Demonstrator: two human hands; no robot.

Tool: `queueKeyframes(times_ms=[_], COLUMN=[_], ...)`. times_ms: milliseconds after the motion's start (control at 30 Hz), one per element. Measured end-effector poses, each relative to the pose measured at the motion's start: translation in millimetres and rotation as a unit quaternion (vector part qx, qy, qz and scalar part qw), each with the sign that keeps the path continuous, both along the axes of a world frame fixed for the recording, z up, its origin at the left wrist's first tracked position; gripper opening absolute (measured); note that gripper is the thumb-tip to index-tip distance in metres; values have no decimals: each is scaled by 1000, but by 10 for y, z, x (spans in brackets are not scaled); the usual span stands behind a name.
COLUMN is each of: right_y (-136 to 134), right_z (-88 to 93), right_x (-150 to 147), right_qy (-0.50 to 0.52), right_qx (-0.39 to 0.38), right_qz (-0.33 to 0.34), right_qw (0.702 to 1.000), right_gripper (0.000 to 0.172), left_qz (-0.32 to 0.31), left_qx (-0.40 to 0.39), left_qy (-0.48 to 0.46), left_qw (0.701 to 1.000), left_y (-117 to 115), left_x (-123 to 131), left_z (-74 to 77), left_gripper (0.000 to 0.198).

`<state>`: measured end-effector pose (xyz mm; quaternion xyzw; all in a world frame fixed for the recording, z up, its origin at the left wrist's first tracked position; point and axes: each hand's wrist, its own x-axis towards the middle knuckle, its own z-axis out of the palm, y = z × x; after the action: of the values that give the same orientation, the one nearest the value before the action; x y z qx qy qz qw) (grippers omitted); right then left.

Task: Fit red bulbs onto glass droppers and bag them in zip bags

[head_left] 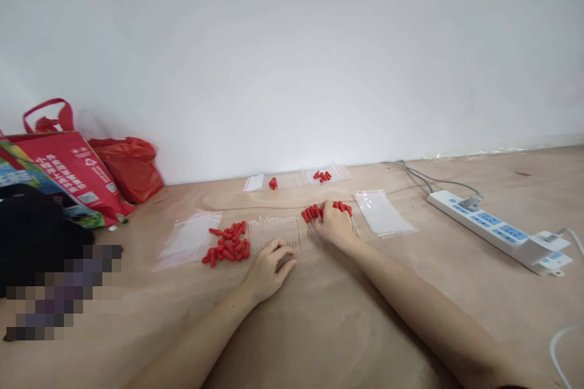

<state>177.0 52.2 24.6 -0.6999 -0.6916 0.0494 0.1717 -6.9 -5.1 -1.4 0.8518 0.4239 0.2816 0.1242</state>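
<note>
My left hand [270, 267] rests on the wooden surface with its fingers loosely curled, touching the near edge of a row of clear thin tubes [274, 232]. A loose heap of red caps [228, 244] lies just left of those tubes. My right hand [335, 223] lies palm down over a row of red-capped tubes [312, 213], fingers pressed on them. What the fingers hold, if anything, is hidden. A clear plastic bag [189, 237] lies left of the heap and another clear bag [383, 213] right of my right hand.
Two small bags with a few red caps [322, 175] lie near the wall. A white power strip [499, 231] with cables sits at the right. Red bags [130, 167] and a dark bundle [36, 231] stand at the left. A white wall rises behind.
</note>
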Motion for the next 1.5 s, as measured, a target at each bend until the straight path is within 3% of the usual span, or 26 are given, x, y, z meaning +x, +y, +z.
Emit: queueKeyframes(times_ms=[133, 300, 433, 600, 700, 767, 867, 1000, 1133, 1333, 1400, 1500], right_y=[25, -2, -32, -34, -15, 0, 21, 31, 4, -100, -144, -231], right_z=[-40, -45, -32, -37, -40, -46, -69, -107, -110, -67, -84, -175], right_x=[-46, -59, -204, -409, -472, -497, -520, -530, -525, -478, -421, -261], right_qy=[-37, -46, -55, -66, -69, -77, -90, -92, -91, -97, -84, -54], right_qx=[-23, 18, 3, -31, -49, -60, -65, -62, -40, 66, 115, 199], right_qz=[2, 34, 81, 84, 84, 83, 87, 88, 90, 110, 124, 166], right_qw=[999, 998, 995, 994, 993, 992, 990, 990, 991, 987, 982, 964], right_gripper=[23, 24, 27, 28, 25, 24, 25, 26, 24, 23, 24, 23], left_qz=[-5, -10, -9, 10, 119, 226, 333, 398, 401, 407, 403, 351], left_qx=[-10, -18, -17, 14, 80, 112, 82, 0, -39, -44, -17, 49], left_qy=[6, 1, 6, 27, 80, 128, 195, 250, 269, 278, 261, 177], left_qw=[1000, 1000, 1000, 999, 986, 959, 919, 883, 875, 869, 877, 918], left_y=[-7, -3, -4, -7, 66, 149, 270, 348, 366, 394, 400, 369], left_x=[8, 6, 5, 6, -83, -204, -422, -607, -641, -655, -639, -524], left_z=[31, 44, 22, 13, 132, 263, 452, 548, 494, 443, 463, 468], left_gripper=[12, 12, 12, 12, 11, 13, 16, 24, 28, 24, 22, 16])
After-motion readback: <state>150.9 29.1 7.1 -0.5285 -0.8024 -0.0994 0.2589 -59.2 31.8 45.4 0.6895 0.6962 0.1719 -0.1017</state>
